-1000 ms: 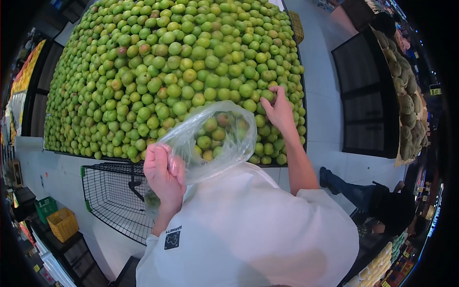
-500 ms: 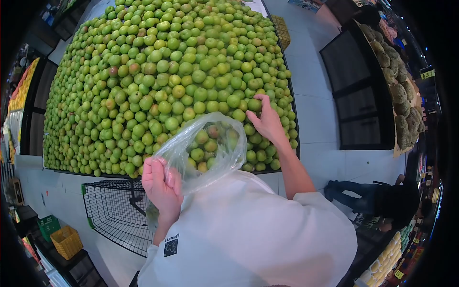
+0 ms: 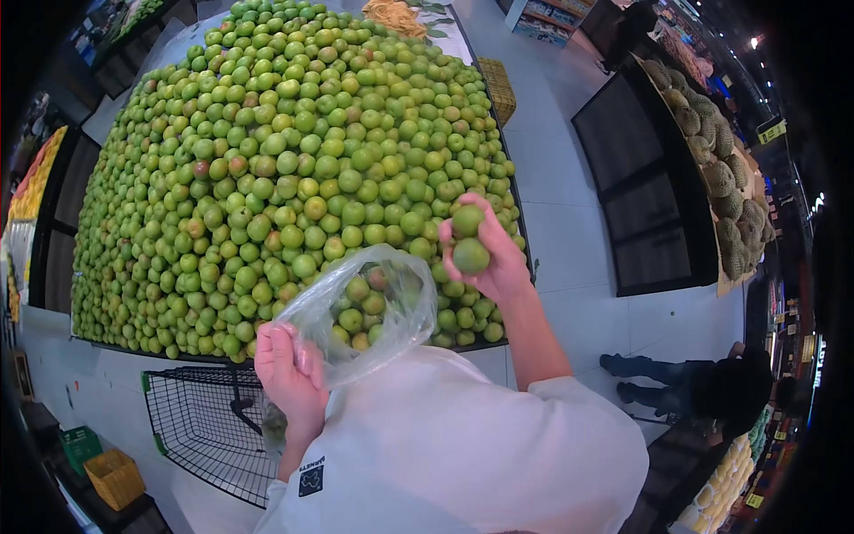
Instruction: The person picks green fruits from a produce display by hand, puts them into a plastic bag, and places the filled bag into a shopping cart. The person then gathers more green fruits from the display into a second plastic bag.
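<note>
Pale floor [image 3: 569,222] borders a sloping fruit pile [image 3: 258,187]. Above its right side, two green fruits [image 3: 471,257] rest in the right hand [image 3: 505,267], fingers curled round both, likely so neither drops. Left hand [image 3: 292,365] grips the bag [image 3: 391,343] by its rim, apparently so its mouth gapes; a cart [image 3: 200,418] stands nearby.

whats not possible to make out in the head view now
Head view:
Shopping cart: right part hidden behind the left forearm and white shirt.
Two held fruits: backs hidden by the right hand.
Clear bag: unclear which fruit lies inside or behind the film.
Yellow sign: lettering too small.
</note>
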The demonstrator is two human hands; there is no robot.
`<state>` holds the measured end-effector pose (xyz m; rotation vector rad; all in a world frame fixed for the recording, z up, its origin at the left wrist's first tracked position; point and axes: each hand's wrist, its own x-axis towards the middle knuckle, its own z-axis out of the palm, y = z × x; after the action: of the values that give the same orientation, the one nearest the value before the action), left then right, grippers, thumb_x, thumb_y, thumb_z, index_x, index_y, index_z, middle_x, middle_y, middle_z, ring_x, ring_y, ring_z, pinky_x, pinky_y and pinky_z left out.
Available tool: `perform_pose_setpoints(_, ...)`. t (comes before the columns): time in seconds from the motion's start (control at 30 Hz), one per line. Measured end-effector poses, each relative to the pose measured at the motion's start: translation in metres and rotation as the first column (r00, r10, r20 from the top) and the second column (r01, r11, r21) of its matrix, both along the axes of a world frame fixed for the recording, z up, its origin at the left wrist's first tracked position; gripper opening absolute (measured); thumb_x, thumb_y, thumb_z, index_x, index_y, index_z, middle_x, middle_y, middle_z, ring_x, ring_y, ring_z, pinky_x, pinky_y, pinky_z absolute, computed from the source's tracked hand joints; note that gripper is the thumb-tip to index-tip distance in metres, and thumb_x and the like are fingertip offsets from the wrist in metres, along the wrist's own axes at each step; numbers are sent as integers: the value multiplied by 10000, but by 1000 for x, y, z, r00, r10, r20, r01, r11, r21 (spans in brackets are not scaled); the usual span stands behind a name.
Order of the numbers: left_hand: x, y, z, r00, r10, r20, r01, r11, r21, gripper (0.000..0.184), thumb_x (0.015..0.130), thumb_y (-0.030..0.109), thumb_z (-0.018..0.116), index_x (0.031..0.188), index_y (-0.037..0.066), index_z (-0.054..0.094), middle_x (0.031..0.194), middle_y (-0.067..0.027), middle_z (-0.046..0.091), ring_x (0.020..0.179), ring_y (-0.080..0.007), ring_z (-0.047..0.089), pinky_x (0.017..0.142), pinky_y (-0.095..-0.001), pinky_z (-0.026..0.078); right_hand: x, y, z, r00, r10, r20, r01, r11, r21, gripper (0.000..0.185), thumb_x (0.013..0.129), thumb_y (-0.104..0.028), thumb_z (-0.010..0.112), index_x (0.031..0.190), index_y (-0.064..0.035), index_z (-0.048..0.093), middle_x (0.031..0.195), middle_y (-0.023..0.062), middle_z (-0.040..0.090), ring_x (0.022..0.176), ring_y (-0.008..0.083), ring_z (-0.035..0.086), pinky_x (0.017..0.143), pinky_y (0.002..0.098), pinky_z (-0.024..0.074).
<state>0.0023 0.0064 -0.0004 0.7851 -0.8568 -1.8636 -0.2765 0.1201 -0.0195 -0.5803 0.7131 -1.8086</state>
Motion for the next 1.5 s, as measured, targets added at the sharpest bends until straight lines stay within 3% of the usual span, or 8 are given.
perform_pose_setpoints(0.17,-3,2,1,999,21,36,-21,1000,-9,229,1089,242,459,939,72,498,601,28,412,406,-37,275,339,-206,197,66,-24,35,302,287,-909,-339,924,179,449,915,-126,649,1335,-156,495,1128,170,620,895,243,632,698,358,514)
perform_pose_setpoints(0.27,-3,4,6,1000,-31,3,31,999,-10,228,1088,236,459,938,69,498,613,27,425,408,-38,283,339,-210,201,99,-47,9,-320,250,-914,-145,941,307,454,853,-137,655,1291,-150,537,1088,174,614,929,294,626,768,377,518)
perform_pose_setpoints(0.37,-4,6,10,1000,-9,-2,9,1000,-12,220,1072,221,500,917,68,522,612,44,417,430,-29,285,358,-207,211,110,-59,-30,-433,27,-901,-169,979,110,410,828,-161,629,1235,-154,589,1075,148,607,951,311,616,821,403,507)
perform_pose_setpoints(0.8,-3,5,8,998,48,-48,-49,999,-1,214,1074,215,495,919,69,522,613,50,410,432,-20,273,356,-203,200,91,-55,-9,-300,45,-953,-221,968,116,500,785,-211,782,1247,-137,604,1158,92,598,1098,307,593,932,423,490)
perform_pose_setpoints(0.97,1,4,5,1000,24,-19,-24,1000,8,229,1090,241,456,940,74,502,614,31,407,425,-40,271,358,-201,210,36,-30,44,381,295,-876,-239,947,215,195,889,-98,725,1067,-50,663,932,73,673,846,151,663,745,281,529)
perform_pose_setpoints(1.07,-2,2,4,1000,14,-16,-15,1000,-8,225,1090,239,455,947,71,501,611,33,402,419,-40,262,355,-202,203,1,-35,15,656,-70,-751,261,955,139,106,938,-59,674,1039,-33,689,886,-11,686,801,59,617,701,235,505)
perform_pose_setpoints(1.17,1,4,6,996,4,-86,-4,1000,-6,196,1072,196,503,932,63,534,630,58,396,465,-15,253,387,-197,186,-34,-40,-17,317,-94,-944,602,789,123,166,916,-42,684,1082,-28,692,866,27,687,759,85,611,672,246,495)
perform_pose_setpoints(1.5,3,6,6,999,35,-13,-34,999,6,218,1084,225,472,940,72,529,592,37,394,414,-36,258,356,-205,195,-9,-55,-45,-65,113,-992,507,860,64,388,854,-153,750,1219,-95,632,1079,135,638,1018,332,620,865,417,517)
